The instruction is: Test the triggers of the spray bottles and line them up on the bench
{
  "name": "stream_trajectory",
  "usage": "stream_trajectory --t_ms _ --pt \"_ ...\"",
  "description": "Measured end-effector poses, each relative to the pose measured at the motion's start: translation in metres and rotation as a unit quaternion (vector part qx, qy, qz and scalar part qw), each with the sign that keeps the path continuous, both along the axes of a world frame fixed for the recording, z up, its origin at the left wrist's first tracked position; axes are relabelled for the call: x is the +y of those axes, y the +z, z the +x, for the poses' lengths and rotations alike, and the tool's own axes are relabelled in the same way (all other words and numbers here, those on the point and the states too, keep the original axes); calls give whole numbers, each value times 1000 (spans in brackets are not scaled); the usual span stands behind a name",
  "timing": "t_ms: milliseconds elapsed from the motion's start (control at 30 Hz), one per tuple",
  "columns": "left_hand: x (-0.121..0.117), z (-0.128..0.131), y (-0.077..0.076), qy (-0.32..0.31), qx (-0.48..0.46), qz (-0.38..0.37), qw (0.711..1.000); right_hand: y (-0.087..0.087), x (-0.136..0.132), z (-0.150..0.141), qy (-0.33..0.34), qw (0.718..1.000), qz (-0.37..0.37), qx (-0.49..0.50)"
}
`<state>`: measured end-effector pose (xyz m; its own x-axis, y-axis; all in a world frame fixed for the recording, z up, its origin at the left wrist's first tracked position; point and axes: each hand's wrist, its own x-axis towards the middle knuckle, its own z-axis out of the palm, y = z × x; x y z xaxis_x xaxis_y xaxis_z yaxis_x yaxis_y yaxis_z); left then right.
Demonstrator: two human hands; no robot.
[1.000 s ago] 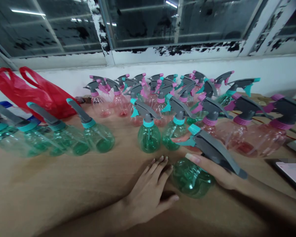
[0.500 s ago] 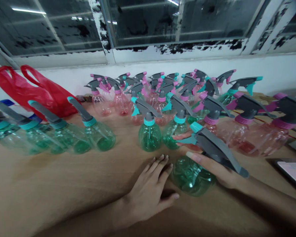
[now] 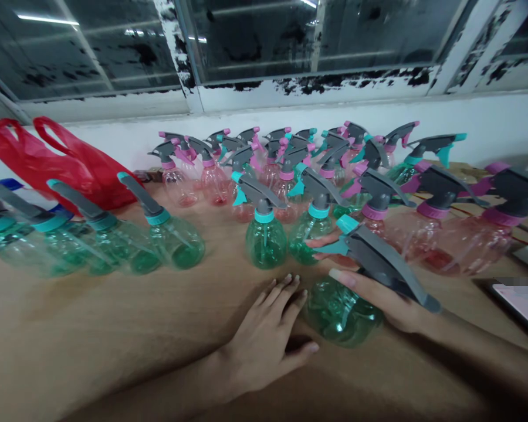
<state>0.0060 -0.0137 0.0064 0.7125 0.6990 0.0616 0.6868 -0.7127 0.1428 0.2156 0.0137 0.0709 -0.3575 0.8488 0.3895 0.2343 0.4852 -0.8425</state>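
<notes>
My right hand (image 3: 378,296) is closed around the neck of a green spray bottle (image 3: 341,316) with a grey and turquoise trigger head. The bottle stands on the wooden table, its nozzle pointing to the upper left; my palm and part of the neck are hidden behind the head. Flat on the table lies my left hand (image 3: 268,334), fingers stretched and slightly spread, holding nothing. Its fingertips come close to the held bottle's left side. Just beyond them stand two more green spray bottles, one nearer the middle (image 3: 266,243) and one to its right (image 3: 310,234).
Several green spray bottles (image 3: 176,240) line the left side, before a red plastic bag (image 3: 79,167). Pink spray bottles (image 3: 440,246) stand at the right, and many mixed ones crowd the back by the wall. A phone-like screen (image 3: 521,305) lies at the right edge.
Both hands and the held bottle keep their places on the table. Only the whole view has shifted very slightly.
</notes>
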Motion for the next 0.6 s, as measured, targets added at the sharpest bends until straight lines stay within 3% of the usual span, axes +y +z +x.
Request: stream_trajectory --t_ms 600 --pt "1 1 0 1 6 -7 1000 0 0 1 35 999 -10 21"
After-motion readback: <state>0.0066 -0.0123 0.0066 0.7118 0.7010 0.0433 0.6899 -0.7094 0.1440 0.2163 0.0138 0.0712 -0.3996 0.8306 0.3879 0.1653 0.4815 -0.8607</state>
